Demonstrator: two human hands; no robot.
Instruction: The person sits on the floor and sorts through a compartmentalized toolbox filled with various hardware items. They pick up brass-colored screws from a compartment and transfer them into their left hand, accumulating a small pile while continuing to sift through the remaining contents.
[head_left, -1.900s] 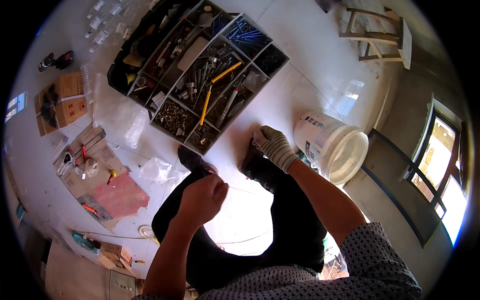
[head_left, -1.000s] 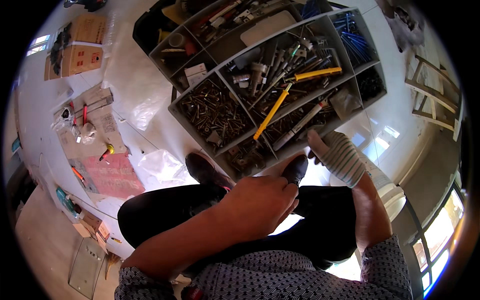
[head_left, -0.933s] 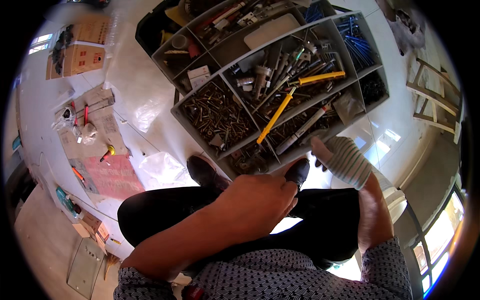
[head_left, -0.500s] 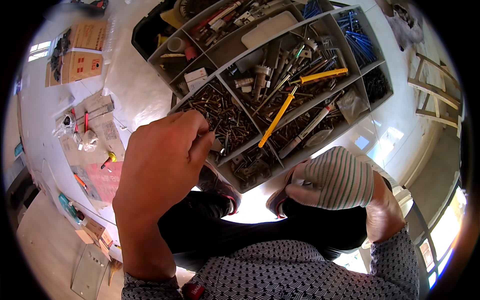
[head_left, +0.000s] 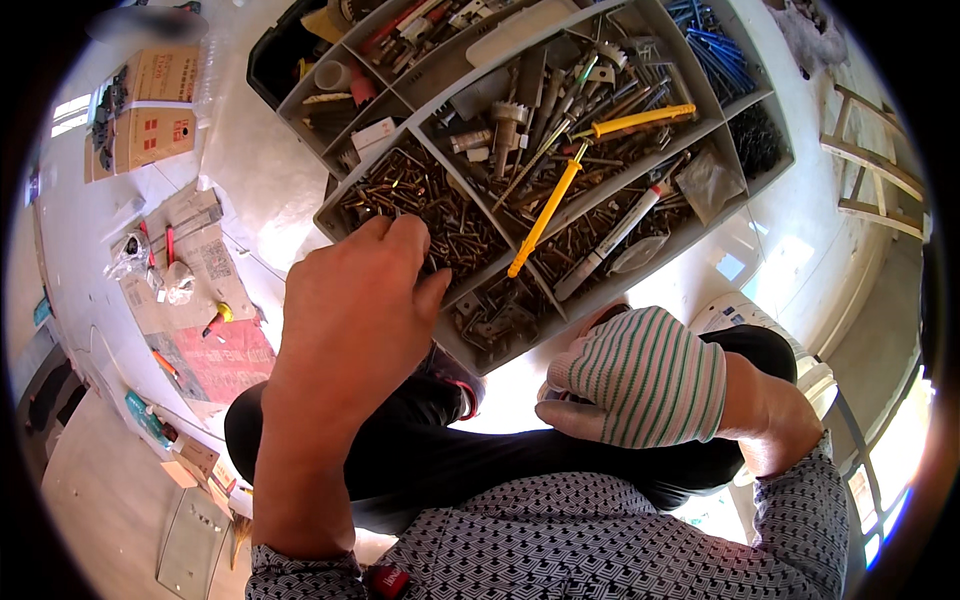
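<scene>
The bare left hand [head_left: 360, 310] reaches over the left corner of the grey tray [head_left: 590, 295], its wrist outside the rim and its fingertips down at the brass-coloured screws [head_left: 465, 225] in that corner's compartment. Its fingers are bent; whether they pinch 1 of the screws, I cannot tell. The gloved right hand [head_left: 640, 380] is apart from the tray, near its front edge, fingers curled and thumb alongside; what it holds, if anything, is hidden.

In the tray's middle lie 2 yellow handles [head_left: 545, 220], 1 slanting over a divider. Room between the tray's front edge and the legs [head_left: 540, 460] is narrow. Left of the tray, a wider stretch of floor, partly under clear plastic [head_left: 245, 175], runs to flat cardboard [head_left: 200, 280]. A white bucket [head_left: 725, 315] sits off the tray's front right.
</scene>
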